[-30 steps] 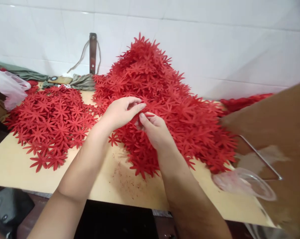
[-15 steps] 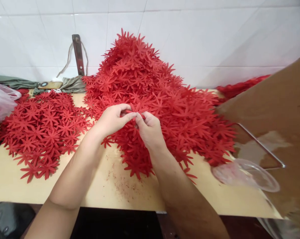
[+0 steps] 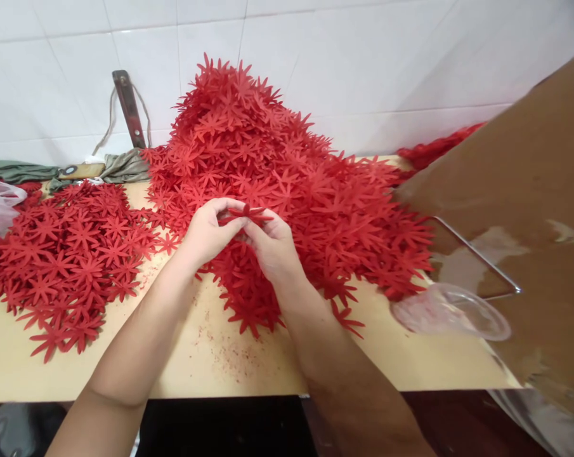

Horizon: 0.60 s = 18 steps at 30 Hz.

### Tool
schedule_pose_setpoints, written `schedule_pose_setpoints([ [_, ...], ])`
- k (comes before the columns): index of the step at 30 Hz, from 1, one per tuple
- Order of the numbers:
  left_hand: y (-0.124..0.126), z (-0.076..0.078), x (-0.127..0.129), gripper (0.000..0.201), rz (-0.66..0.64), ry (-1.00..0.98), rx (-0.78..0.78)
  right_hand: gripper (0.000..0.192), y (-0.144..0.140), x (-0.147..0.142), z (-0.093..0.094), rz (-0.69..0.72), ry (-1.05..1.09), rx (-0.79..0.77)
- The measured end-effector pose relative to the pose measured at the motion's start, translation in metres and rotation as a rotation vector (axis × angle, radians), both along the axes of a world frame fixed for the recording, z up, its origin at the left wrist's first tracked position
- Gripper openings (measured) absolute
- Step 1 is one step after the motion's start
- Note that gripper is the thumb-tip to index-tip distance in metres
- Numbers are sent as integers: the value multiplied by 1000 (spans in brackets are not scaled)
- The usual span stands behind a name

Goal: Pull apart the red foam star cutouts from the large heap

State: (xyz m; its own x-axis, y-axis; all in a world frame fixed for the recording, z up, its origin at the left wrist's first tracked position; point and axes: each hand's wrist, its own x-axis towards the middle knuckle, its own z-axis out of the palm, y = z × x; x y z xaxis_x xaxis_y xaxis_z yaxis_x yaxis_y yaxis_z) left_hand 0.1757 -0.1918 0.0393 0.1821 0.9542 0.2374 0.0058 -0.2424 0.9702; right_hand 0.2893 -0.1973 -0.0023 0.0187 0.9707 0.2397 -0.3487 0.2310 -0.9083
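Both hands meet over the middle of the table (image 3: 248, 368), near its front edge, and their fingers cover most of the flower (image 3: 246, 214) they pinch: only thin red petal tips show between the left hand (image 3: 209, 230) and the right hand (image 3: 273, 247), both closed on it. It is a flat, star-shaped red cutout, held just above the big heap (image 3: 287, 184). The brown cardboard (image 3: 519, 209) hides the table's right end.
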Motion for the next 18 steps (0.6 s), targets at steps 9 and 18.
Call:
schedule_pose_setpoints([
  [9,9,-7,-8,8,241,105,51,36,0,-9,-6,-61,-104,36],
  [18,10,-10,-5,12,244,110,5,36,6,-15,-27,-278,-310,162],
])
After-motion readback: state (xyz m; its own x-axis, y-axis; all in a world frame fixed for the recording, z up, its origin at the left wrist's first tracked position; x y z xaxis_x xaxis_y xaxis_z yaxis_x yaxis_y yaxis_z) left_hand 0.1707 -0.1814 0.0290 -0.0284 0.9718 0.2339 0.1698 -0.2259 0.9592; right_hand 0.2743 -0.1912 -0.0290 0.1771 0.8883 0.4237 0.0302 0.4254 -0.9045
